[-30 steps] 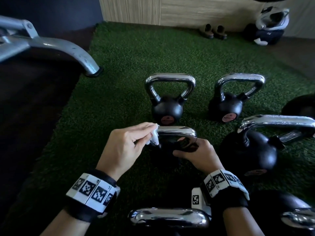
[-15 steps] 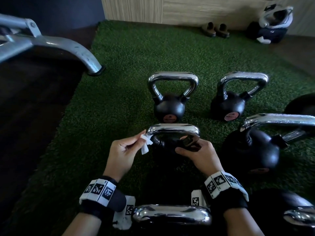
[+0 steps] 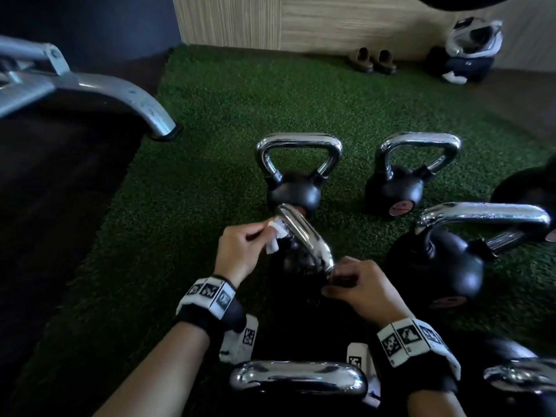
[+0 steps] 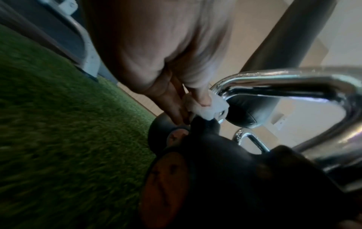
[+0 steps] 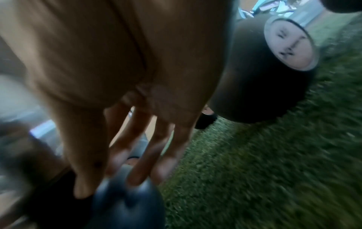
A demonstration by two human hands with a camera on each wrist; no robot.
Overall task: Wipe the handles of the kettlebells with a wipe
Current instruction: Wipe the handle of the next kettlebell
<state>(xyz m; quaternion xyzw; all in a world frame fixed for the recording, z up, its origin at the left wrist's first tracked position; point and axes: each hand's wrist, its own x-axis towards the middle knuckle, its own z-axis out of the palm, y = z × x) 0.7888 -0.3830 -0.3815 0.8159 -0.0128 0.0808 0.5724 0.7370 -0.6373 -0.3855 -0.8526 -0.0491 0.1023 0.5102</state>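
A black kettlebell [image 3: 301, 263] with a chrome handle [image 3: 304, 236] stands on green turf between my hands, its handle running diagonally. My left hand [image 3: 240, 245] pinches a small white wipe [image 3: 275, 236] against the handle's far left corner. In the left wrist view the wipe [image 4: 203, 106] is bunched under my fingertips at the bend of the handle [image 4: 284, 80]. My right hand [image 3: 355, 281] grips the kettlebell at the handle's near end. In the right wrist view, thumb and fingers [image 5: 137, 155] reach down around the dark ball [image 5: 125, 201].
Other kettlebells ring this one: two small ones behind [image 3: 288, 191] [image 3: 394, 191], a large one to the right [image 3: 436, 266], and chrome handles near my wrists [image 3: 298, 377] [image 3: 523, 377]. A grey bench leg [image 3: 120, 94] lies far left. Sandals [image 3: 373, 60] sit by the wall.
The kettlebell has been turned, so its handle now runs diagonally instead of across. My left hand has brought the wipe back onto the handle's corner after lifting it slightly off.
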